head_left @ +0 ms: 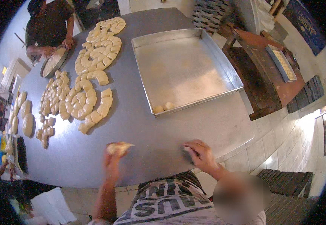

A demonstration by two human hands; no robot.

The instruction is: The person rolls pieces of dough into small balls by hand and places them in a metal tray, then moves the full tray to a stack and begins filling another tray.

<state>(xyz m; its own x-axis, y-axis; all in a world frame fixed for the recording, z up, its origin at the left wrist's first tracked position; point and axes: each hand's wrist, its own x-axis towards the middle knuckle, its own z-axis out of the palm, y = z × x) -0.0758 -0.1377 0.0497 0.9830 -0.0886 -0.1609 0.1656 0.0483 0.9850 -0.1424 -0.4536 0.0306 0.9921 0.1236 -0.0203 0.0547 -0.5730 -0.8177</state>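
Note:
My left hand (112, 162) is raised over the near part of the metal table, its fingers closed round a pale piece of dough (119, 148) and somewhat blurred. To its right, my right hand (201, 155) sits low over the tabletop with the fingers curled inward. What lies under those fingers, if anything, is hidden. Beyond both hands stands a large square metal baking pan (185, 71), with two small dough balls (164, 107) in its near left corner. Coiled strips of cut dough (81, 99) lie on the table to the left.
Several smooth dough loaves (28, 122) rest at the far left. A co-worker (50, 26) across the table has both hands at a round pan (54, 62). A brown wooden table (262, 63) on the right bears a narrow tray (281, 63). Dark slatted stacks (284, 182) stand lower right.

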